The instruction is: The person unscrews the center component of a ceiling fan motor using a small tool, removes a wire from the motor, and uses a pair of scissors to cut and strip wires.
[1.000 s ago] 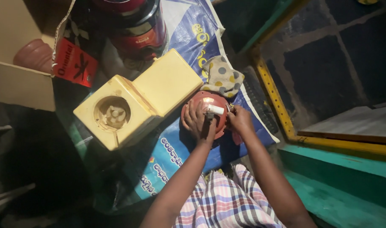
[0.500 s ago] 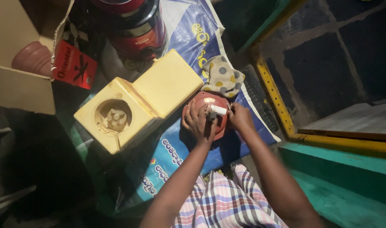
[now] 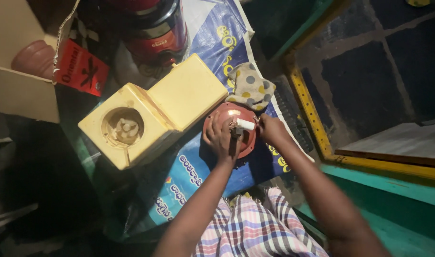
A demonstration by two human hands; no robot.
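Observation:
A round red disc-shaped part (image 3: 240, 115) lies on a blue printed sack (image 3: 191, 173) on the floor. My left hand (image 3: 222, 138) rests on the disc's left side, fingers spread over it and pressing it down. My right hand (image 3: 270, 129) is at the disc's right edge, gripping a small tool with a white handle (image 3: 245, 124) whose tip meets the centre of the disc. A yellow appliance housing (image 3: 151, 109) with a round well in its top lies just left of the disc.
A spotted cloth (image 3: 250, 85) lies behind the disc. A red and black jar (image 3: 156, 33) stands further back. A cardboard box (image 3: 18, 90) sits at the left. A yellow-edged frame (image 3: 312, 114) and green ledge (image 3: 398, 190) run along the right. My checked garment (image 3: 255, 228) is below.
Both hands stay on the red disc; the white-handled tool has shifted only slightly at its centre.

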